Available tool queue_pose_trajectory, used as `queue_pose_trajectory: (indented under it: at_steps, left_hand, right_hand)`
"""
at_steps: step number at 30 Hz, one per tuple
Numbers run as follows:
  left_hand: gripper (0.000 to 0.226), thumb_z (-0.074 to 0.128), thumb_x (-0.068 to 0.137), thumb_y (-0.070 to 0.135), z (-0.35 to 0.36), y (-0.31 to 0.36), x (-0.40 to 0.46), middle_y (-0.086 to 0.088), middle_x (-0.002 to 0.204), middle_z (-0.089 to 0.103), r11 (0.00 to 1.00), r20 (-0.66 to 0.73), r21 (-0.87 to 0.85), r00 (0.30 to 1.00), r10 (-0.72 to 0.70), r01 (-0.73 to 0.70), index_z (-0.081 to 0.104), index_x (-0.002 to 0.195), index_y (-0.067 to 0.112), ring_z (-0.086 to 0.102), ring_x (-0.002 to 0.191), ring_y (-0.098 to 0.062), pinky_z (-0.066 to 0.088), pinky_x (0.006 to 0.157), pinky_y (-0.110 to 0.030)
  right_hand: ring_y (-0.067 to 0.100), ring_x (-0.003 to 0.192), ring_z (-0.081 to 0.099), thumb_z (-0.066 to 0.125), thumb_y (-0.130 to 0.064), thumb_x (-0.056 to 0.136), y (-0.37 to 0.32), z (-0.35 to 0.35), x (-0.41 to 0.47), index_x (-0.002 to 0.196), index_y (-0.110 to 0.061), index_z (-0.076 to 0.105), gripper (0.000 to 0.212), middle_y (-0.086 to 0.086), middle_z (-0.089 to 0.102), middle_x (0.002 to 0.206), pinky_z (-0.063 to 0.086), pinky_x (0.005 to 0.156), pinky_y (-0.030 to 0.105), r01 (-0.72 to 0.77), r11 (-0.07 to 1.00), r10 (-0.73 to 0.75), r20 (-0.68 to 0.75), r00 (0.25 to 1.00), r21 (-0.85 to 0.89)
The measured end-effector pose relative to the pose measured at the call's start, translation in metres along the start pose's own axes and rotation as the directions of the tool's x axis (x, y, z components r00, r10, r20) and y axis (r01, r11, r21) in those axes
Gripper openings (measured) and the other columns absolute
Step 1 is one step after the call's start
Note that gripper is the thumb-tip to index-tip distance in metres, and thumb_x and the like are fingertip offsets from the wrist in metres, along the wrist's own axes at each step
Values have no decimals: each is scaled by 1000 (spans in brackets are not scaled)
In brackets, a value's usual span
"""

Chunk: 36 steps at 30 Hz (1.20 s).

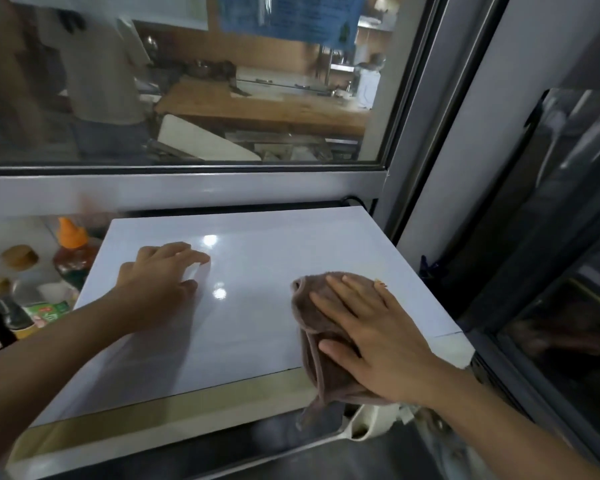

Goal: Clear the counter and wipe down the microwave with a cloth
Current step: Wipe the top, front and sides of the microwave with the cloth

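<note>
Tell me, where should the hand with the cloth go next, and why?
Probably slide left. The right hand presses the brown cloth flat near the microwave top's right edge, while the left hand steadies it.

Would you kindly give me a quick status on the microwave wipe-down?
Right hand flat on cloth, pressing it on microwave top. Left hand resting on top, empty. Nothing in the way on top.

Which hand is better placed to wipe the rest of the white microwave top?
The right hand: it already presses the brown cloth flat on the white microwave top. The left hand rests bare on it, holding nothing.
</note>
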<state>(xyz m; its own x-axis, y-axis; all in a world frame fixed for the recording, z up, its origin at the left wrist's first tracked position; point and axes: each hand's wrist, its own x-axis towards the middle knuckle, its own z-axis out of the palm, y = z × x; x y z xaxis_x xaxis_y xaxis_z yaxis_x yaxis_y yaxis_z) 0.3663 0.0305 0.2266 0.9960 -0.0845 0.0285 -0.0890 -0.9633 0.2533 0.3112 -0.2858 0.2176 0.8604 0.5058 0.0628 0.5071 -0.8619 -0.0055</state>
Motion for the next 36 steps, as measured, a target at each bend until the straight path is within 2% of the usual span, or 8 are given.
queue_pose_trajectory:
  at_steps: [5, 8, 12, 16, 21, 25, 30, 36]
  left_hand:
    - [43, 52, 93, 34, 1, 2, -8, 0, 150, 32, 1000, -54, 21, 998, -20, 21, 43, 134, 37, 27, 135, -30, 29, 108, -49]
    - [43, 52, 92, 35, 3, -2, -8, 1, 149, 32, 999, -48, 31, 999, -7, 8, 43, 134, 38, 28, 135, -29, 30, 108, -49]
    - [40, 52, 92, 35, 5, -4, -9, 1, 149, 34, 1000, -67, 12, 998, -9, 10, 46, 132, 38, 29, 135, -29, 30, 108, -49]
    - [41, 52, 93, 35, 3, -3, -10, 2, 150, 32, 1000, -59, 21, 998, -8, 9, 45, 133, 39, 28, 135, -30, 29, 108, -48]
    - [48, 57, 90, 34, -5, -16, -21, 2, 152, 31, 995, -21, 85, 999, 47, -45, 44, 136, 35, 31, 137, -27, 29, 111, -47]
    - [47, 55, 89, 40, -11, -39, -36, 3, 150, 31, 992, -68, 110, 996, -61, 68, 43, 134, 42, 30, 132, -31, 29, 107, -47]
    - [44, 53, 89, 42, -8, -50, -43, 2, 146, 33, 998, -103, 53, 994, -29, 35, 44, 132, 45, 31, 127, -31, 30, 99, -46]
    - [43, 50, 91, 43, -9, -51, -45, 2, 147, 30, 999, -78, 20, 996, -31, 33, 41, 133, 48, 28, 130, -31, 30, 101, -48]
  right_hand:
    - [10, 145, -3, 8, -70, 86, 14, -3, 62, 148, -42, 6, 68, -10, 2, 159, 3, 116, 34, 24, 998, -25, 19, 1000, 52]
    - [16, 145, 7, 22, -62, 92, 28, 1, 131, 148, -40, 13, 60, -5, 11, 159, 9, 115, 37, 15, 1000, -15, -1, 1000, 18]
    - [20, 144, 17, 22, -62, 92, 31, 7, 183, 147, -41, 17, 59, -3, 20, 157, 17, 115, 41, 22, 999, -23, -12, 1000, -30]
    - [17, 145, 13, 26, -60, 93, 14, 5, 159, 147, -40, 17, 58, -4, 17, 158, 12, 116, 41, 39, 999, -39, -31, 999, -31]
    - [18, 146, 9, 19, -65, 88, -41, 0, 72, 146, -37, 21, 65, -4, 16, 158, 8, 118, 43, 303, 953, -302, -24, 953, 1]
    - [16, 145, 9, 24, -66, 88, -58, 4, 54, 146, -38, 22, 63, -7, 16, 157, 7, 116, 37, 384, 923, -383, -46, 923, 35]
    - [14, 145, 13, 33, -61, 92, -43, -1, 138, 147, -37, 22, 61, -5, 18, 158, 12, 117, 33, 284, 959, -284, -13, 959, 6]
    - [16, 144, 16, 26, -60, 93, -48, 5, 197, 147, -39, 20, 58, -6, 18, 157, 14, 116, 39, 116, 993, -116, -24, 993, -11]
